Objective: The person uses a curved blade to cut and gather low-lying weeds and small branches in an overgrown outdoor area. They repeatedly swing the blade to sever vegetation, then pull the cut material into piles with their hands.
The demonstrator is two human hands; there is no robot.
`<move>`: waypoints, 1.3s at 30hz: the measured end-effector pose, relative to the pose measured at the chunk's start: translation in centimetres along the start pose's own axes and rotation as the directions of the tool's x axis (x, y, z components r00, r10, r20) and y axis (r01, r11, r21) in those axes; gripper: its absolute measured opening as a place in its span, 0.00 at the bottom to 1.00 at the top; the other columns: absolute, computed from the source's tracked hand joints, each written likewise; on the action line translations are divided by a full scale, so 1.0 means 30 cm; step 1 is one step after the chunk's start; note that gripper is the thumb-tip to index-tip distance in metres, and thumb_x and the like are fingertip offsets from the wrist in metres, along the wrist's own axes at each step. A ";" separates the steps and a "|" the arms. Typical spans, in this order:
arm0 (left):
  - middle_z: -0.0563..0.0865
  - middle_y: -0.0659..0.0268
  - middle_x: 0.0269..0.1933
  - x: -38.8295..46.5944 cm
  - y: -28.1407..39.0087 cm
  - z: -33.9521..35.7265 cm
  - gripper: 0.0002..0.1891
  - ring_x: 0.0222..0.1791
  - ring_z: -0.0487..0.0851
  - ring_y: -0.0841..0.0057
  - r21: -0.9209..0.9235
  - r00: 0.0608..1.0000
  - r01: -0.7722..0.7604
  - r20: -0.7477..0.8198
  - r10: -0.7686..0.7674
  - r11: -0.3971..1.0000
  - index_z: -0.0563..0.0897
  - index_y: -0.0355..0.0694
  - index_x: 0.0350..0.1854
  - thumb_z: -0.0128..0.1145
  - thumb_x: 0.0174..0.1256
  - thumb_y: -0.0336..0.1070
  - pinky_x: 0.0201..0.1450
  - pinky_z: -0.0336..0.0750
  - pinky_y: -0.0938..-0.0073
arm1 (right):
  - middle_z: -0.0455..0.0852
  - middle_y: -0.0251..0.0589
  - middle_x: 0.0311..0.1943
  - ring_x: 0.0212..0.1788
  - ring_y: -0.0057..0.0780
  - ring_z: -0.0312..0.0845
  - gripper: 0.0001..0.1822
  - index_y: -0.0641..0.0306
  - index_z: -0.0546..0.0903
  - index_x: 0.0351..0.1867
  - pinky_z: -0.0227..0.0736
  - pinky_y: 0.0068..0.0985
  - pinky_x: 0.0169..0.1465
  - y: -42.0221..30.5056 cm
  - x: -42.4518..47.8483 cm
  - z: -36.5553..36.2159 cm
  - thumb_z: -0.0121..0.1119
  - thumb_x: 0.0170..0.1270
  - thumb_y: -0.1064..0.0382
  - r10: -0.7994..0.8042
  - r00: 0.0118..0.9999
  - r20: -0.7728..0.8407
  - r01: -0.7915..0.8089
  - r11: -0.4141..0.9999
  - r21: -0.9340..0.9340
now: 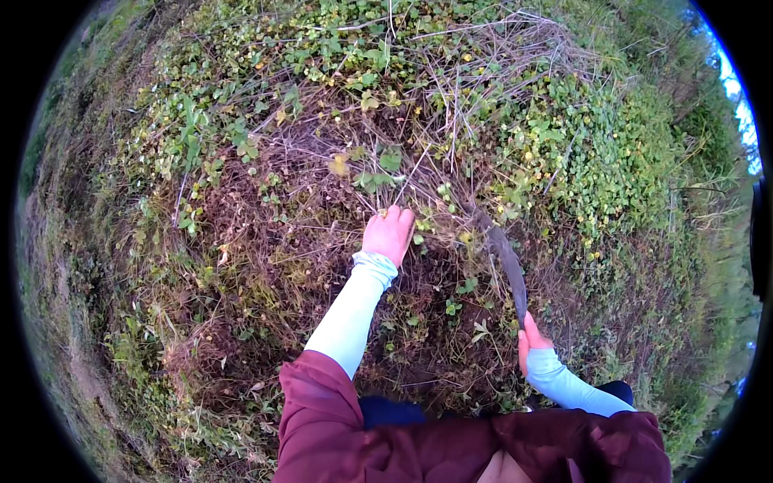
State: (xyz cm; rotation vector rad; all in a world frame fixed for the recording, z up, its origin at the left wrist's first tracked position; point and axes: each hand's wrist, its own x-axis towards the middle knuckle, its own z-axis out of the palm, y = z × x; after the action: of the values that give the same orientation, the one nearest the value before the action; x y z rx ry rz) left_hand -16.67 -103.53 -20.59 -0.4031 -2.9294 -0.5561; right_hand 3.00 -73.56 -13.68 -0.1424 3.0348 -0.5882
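My left hand [389,234] is closed around a bunch of thin weed stems [386,192], with some leaves and dry stalks standing out beyond the fingers. My right hand [531,343] grips the lower end of a sickle; its handle is mostly hidden by the hand. The dark curved sickle blade [508,259] reaches up and to the left, its tip among the weeds to the right of my left hand. The tip itself is partly hidden by stalks.
Low green leafy plants [604,157] cover the ground ahead and to the right. A heap of dry stalks [525,45] lies at the top. Brown, matted plant litter [241,241] spreads over the left and middle. Taller greenery and bright sky show at the right rim.
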 end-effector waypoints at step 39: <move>0.79 0.62 0.34 -0.962 -0.186 -0.270 0.17 0.31 0.82 0.65 0.396 0.901 0.347 0.113 -0.420 0.850 0.73 0.43 0.44 0.56 0.49 0.30 0.32 0.75 0.64 | 0.75 0.43 0.17 0.13 0.31 0.71 0.22 0.55 0.62 0.64 0.69 0.31 0.17 -0.336 0.306 -0.054 0.44 0.68 0.65 -0.061 0.992 0.113 0.029 0.964 0.263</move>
State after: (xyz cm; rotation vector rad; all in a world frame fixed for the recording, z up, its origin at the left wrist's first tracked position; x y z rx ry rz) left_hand 9.95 -118.38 -20.17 0.1965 -3.2234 0.0140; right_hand -5.42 -83.19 -8.66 -0.2272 2.8122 -0.9385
